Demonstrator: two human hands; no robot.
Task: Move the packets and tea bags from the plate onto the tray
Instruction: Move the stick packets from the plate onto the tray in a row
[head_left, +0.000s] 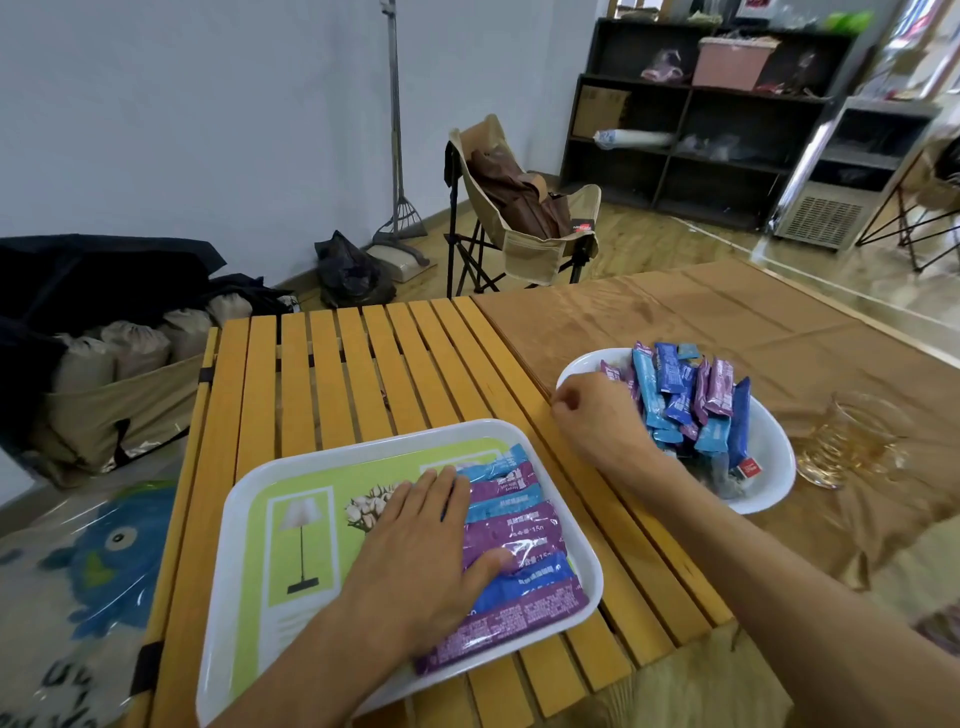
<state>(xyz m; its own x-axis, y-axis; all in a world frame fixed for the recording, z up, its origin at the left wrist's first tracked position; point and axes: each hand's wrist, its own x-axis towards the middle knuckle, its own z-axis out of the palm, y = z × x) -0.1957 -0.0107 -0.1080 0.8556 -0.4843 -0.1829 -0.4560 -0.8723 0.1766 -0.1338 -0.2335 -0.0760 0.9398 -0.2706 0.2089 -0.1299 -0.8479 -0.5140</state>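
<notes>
Pressing our flat left hand (415, 540) on the tray's (244, 499) packets (519, 535) keeps that row tidy, we judge; our right hand (597, 421), fingers curled, digs into the plate's (769, 457) pile (685, 400) — whether it holds one, we cannot tell.

You see one tray (582, 551) holding seven packets (519, 530): four purple, three blue. One plate (769, 457), its heaped packets (675, 395) too overlapped to count. One glass (852, 441). Two hands, left (421, 545) and right (597, 421).
</notes>
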